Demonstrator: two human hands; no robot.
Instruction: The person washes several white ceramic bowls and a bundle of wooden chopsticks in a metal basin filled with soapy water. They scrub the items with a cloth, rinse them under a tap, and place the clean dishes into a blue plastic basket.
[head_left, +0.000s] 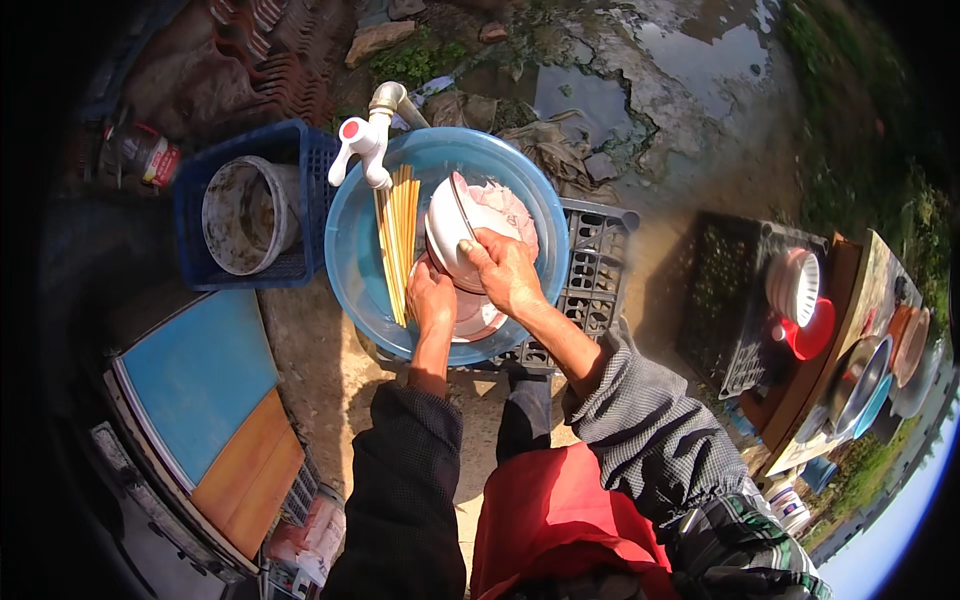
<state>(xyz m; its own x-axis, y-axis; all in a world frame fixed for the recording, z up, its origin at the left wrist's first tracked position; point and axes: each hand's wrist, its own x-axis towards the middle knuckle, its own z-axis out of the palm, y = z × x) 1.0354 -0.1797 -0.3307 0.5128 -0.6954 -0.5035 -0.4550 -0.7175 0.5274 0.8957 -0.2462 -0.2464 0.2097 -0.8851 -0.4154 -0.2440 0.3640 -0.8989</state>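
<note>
A translucent blue plastic basin (352, 300) stands before me under a white tap (365, 148). Over the basin, a white bowl with a dark rim (448, 225) is tilted on its side. My right hand (506, 274) grips it by the rim, thumb on top. My left hand (433, 300) is at its lower edge, and the ends of its fingers are partly hidden. Pinkish crumpled material (506, 210), perhaps a cloth, shows beyond the bowl's rim. Below the hands lies another pale bowl (478, 319). A bundle of chopsticks (400, 244) leans along the basin's left side.
A blue plastic crate (315, 172) holding a dirty white bucket (289, 206) is to the left. Under the basin sits a black crate (592, 255). At right, another black crate bears stacked white bowls (795, 285) and a red vessel (814, 330); a table (817, 420) holds basins.
</note>
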